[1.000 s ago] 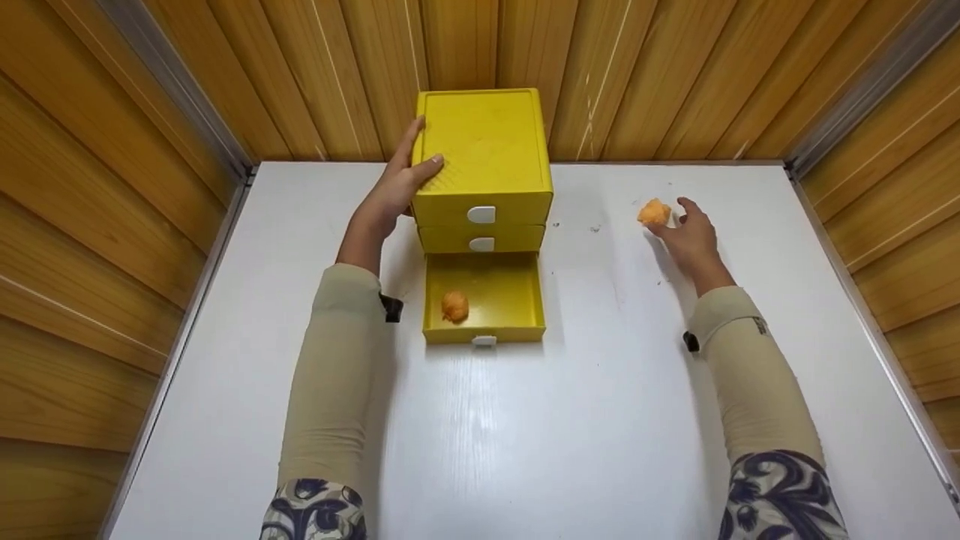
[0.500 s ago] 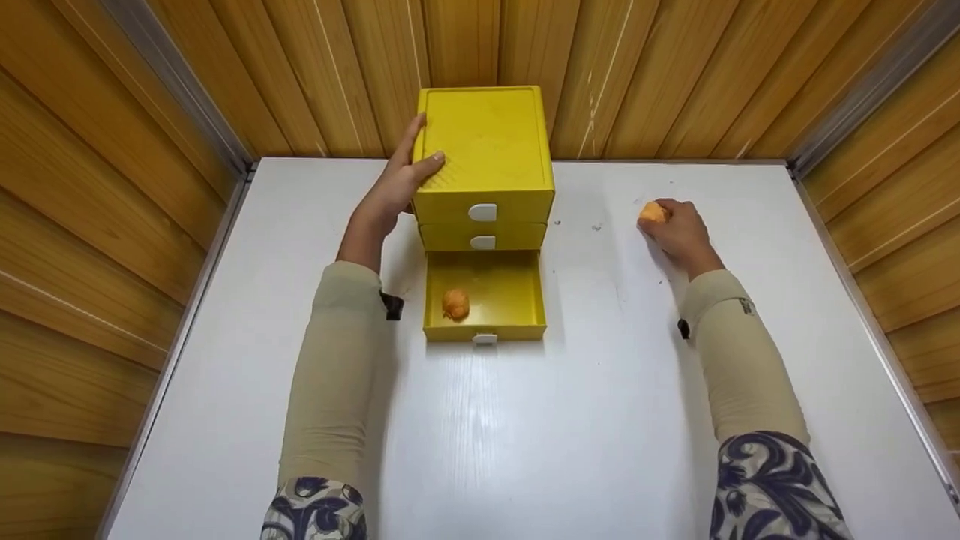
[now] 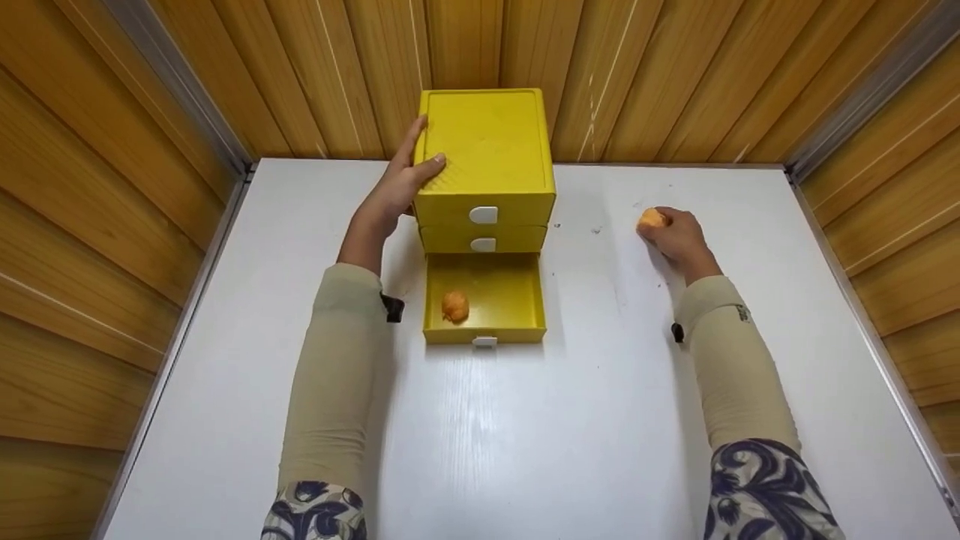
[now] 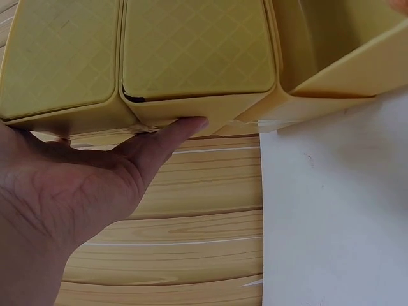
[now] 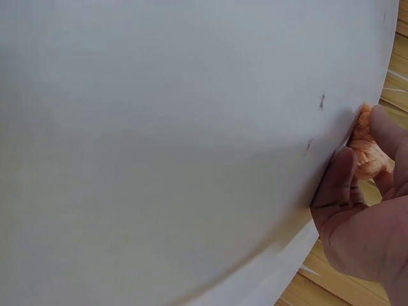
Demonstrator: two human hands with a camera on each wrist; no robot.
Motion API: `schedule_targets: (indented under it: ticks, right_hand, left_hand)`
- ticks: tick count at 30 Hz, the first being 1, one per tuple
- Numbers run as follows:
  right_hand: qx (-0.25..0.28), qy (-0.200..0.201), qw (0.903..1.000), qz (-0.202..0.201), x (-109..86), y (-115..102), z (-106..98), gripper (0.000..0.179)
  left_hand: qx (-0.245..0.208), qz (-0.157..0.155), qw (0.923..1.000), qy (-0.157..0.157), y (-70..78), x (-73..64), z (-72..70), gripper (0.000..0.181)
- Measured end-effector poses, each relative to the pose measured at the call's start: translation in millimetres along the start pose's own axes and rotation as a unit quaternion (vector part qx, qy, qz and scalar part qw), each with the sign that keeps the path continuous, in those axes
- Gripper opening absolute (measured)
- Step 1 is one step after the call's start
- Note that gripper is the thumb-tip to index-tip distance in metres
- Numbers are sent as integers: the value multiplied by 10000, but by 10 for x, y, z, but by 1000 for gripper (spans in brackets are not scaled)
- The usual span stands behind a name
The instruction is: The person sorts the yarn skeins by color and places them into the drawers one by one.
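Observation:
A yellow three-tier drawer box (image 3: 486,142) stands at the back of the white table, its bottom drawer (image 3: 510,300) pulled out. My left hand (image 3: 394,184) steadies the box from the left, thumb over the top edge and fingers along the side; the left wrist view shows this hand (image 4: 83,185) with its fingers stretched out against the box. One crumpled orange ball (image 3: 455,307) lies in the left part of the drawer. To the right, my right hand (image 3: 679,238) pinches another crumpled orange ball (image 3: 651,220), at or just above the tabletop; its crinkled surface (image 5: 365,150) shows between thumb and fingers.
The upper two drawers, each with a white handle (image 3: 483,215), are closed. Small dark specks (image 3: 596,230) dot the white table (image 3: 600,420). Wooden panel walls (image 3: 675,82) enclose the back and both sides.
My right hand has closed its fingers round the right-hand orange ball, shifting slightly left and down since. The left hand, box and drawer have stayed in place.

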State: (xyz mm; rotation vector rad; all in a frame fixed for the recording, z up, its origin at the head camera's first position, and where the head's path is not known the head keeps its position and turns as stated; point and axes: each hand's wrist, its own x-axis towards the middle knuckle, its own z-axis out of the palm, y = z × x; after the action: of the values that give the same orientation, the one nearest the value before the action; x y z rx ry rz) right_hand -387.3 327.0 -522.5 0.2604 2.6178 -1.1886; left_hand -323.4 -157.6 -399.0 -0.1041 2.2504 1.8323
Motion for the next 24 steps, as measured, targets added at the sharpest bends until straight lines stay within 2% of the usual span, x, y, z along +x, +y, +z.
schedule_targets:
  ticks: [5, 11, 24]
  right_hand:
    - [22, 19, 10000, 72, -23, 22, 3, 71]
    - [298, -36, 9987, 404, -60, 60, -34, 71]
    - [429, -119, 9983, 373, -60, 88, -45, 72]
  left_hand:
    - [45, 90, 9999, -49, -4, -3, 14, 79]
    - [46, 124, 9999, -94, -1, 7, 30, 79]
    - [9, 75, 9999, -103, 0, 17, 28, 78]
